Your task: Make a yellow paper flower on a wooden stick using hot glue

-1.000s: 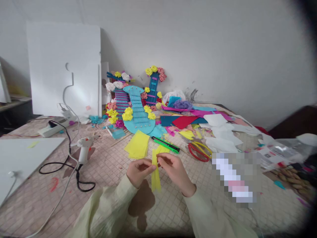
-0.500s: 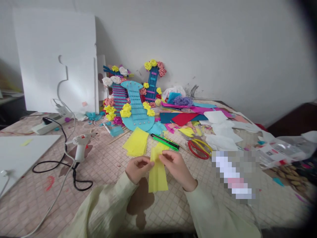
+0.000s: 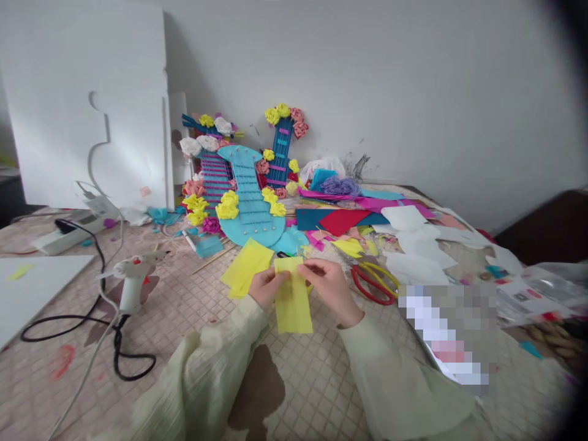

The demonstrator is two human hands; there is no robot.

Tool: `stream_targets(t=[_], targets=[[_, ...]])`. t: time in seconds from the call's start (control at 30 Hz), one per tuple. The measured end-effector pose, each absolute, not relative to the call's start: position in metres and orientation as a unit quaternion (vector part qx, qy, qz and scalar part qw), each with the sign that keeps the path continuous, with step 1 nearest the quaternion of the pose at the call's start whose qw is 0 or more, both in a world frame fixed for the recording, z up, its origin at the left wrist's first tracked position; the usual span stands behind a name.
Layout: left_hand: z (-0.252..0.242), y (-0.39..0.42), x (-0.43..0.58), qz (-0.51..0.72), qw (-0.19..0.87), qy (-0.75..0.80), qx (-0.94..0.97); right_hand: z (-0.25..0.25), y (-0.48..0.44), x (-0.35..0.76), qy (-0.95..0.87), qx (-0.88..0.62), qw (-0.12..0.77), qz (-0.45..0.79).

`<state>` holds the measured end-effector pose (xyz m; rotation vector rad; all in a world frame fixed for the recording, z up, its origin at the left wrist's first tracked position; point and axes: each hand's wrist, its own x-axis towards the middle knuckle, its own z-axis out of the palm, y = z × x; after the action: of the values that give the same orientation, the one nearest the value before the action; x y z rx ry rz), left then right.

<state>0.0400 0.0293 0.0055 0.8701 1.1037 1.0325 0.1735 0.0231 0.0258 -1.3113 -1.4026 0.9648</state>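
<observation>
A strip of yellow crepe paper (image 3: 294, 309) hangs upright between my hands above the table. My left hand (image 3: 267, 286) pinches its left edge near the top, thumb in front. My right hand (image 3: 329, 288) grips the upper right edge with thumb and fingers. Behind my left hand lies a small pile of yellow crepe paper pieces (image 3: 244, 263). A green craft knife (image 3: 285, 254) is mostly hidden behind the strip and my hands. To the right of my right hand rest scissors (image 3: 374, 288) with red and yellow handles.
A white glue gun (image 3: 134, 285) with cables stands on the left, near a power strip (image 3: 68, 236). Guitar-like decorations (image 3: 250, 202) with paper flowers lean at the back. Coloured paper sheets (image 3: 342, 220) and white scraps (image 3: 413, 245) spread behind right. A pixelated object (image 3: 445, 337) lies right.
Both hands have lifted the yellow strip, which now looks flatter and covers most of the craft knife. The camera view has shifted slightly to the right.
</observation>
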Motion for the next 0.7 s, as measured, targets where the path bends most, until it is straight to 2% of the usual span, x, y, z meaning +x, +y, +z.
stream_targets(t=[0.13, 0.3, 0.47, 0.7], targets=[[-0.001, 0.025, 0.036, 0.426, 0.670, 0.472, 0.383, 0.013, 0.021, 0.173, -0.545, -0.522, 0.471, 0.455], [-0.010, 0.027, 0.028, 0.399, 0.682, 0.485, 0.376, 0.008, 0.013, 0.171, -0.526, -0.536, 0.482, 0.451], [-0.015, 0.027, 0.026, 0.382, 0.693, 0.492, 0.363, 0.006, 0.007, 0.171, -0.579, -0.562, 0.472, 0.355], [-0.011, 0.023, 0.027, 0.371, 0.697, 0.483, 0.379, 0.009, 0.001, 0.168, -0.697, -0.518, 0.459, 0.185]])
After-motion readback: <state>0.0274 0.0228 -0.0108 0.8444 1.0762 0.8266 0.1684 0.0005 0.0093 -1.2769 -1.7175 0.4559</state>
